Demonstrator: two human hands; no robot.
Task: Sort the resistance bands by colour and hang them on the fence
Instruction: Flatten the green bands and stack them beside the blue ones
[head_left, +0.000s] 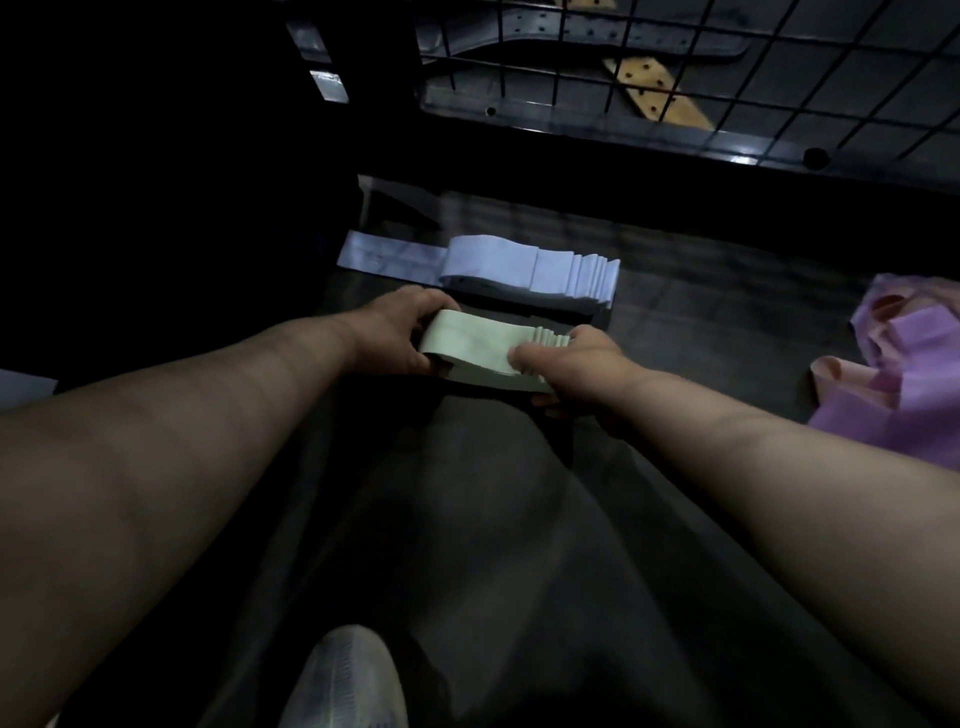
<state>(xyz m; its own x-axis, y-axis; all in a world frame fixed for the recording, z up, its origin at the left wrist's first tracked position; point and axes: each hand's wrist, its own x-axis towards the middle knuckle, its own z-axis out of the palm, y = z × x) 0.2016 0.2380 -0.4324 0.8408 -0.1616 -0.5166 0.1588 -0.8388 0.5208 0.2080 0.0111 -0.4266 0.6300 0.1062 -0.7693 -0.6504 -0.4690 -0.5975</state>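
A stack of pale green resistance bands (470, 345) is held between both hands just above the dark floor. My left hand (397, 332) grips its left end, and my right hand (571, 366) grips the right end where the layered edges show. Just beyond them a neat stack of light blue bands (530, 267) lies on the floor. At the right edge sits a loose heap of purple and pink bands (904, 364). The wire mesh fence (727, 62) rises at the top of the view.
A single light blue band (389, 257) lies flat to the left of the blue stack. Behind the fence are dark perforated metal parts and a tan perforated strip (657, 93). My pale shoe (345, 680) shows at the bottom. The left side is in deep shadow.
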